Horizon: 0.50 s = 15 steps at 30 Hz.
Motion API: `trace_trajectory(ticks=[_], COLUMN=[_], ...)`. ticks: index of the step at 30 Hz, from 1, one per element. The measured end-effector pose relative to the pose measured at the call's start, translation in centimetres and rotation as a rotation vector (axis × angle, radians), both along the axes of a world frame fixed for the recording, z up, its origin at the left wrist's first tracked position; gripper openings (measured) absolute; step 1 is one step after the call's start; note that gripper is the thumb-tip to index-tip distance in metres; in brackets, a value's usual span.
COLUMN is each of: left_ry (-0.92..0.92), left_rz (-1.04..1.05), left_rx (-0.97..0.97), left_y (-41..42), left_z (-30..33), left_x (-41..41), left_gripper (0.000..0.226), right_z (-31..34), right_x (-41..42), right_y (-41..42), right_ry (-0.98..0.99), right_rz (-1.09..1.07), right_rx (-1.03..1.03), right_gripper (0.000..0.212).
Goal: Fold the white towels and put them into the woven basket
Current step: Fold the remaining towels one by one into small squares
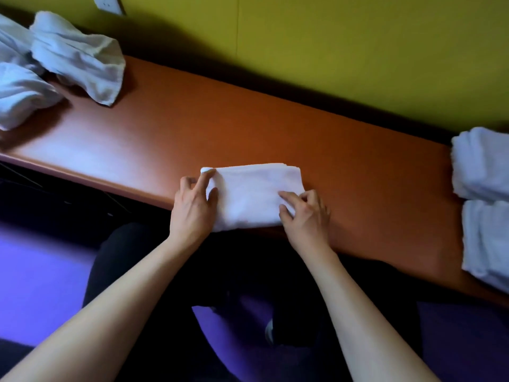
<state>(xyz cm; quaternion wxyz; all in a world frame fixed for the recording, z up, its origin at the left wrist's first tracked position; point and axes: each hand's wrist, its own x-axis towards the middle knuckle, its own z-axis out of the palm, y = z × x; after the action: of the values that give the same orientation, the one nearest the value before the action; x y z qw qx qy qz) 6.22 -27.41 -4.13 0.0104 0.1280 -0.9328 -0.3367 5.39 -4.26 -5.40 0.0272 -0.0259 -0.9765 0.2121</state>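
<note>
Folded towel [252,198] at the desk [358,188] front edge: soft, light; left hand [192,205] and right hand [304,213] pinch its ends, best lifted there.

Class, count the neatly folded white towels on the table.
3: one folded towel under both hands at the near edge, two folded towels at the right edge, partly cropped. More may lie outside view.

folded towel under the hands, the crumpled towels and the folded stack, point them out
folded towel [253,194], head view, on its flat top between the hands
crumpled towels [80,59], head view, on the middle of the rumpled one at the table's far left
folded stack [482,164], head view, on the top of the upper towel at the right edge
</note>
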Motion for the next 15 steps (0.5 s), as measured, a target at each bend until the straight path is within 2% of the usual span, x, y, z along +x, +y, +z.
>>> trace_trajectory(ticks=[2,4,6,10,13,15], left_ry=[-0.043,-0.083,-0.088,-0.136,-0.164,-0.161], left_rz=[0.044,0.059,0.12,0.33,0.405,0.382], left_rx=[0.116,0.202,0.295,0.465,0.644,0.674], left_y=[0.7,1.7,2.1,2.4,3.2,4.0], left_z=[0.4,0.7,0.9,2.1,2.9,3.2], left_x=[1.0,2.2,2.9,3.2,2.9,2.7], left_gripper=[0.058,0.064,0.064,0.075,0.065,0.059], right_z=[0.5,0.9,1.1,1.8,1.8,1.8], right_x=[-0.1,-0.2,-0.3,-0.3,-0.1,0.2], right_y=[0.2,0.2,0.1,0.8,2.4,3.8], right_ry=[-0.044,-0.173,-0.261,-0.313,-0.489,-0.551], right_rz=[-0.074,-0.174,-0.23,-0.38,-0.494,-0.496], right_rx=[0.008,-0.103,-0.299,-0.538,-0.823,-0.941], right_gripper=[0.054,0.066,0.066,0.064,0.07,0.068])
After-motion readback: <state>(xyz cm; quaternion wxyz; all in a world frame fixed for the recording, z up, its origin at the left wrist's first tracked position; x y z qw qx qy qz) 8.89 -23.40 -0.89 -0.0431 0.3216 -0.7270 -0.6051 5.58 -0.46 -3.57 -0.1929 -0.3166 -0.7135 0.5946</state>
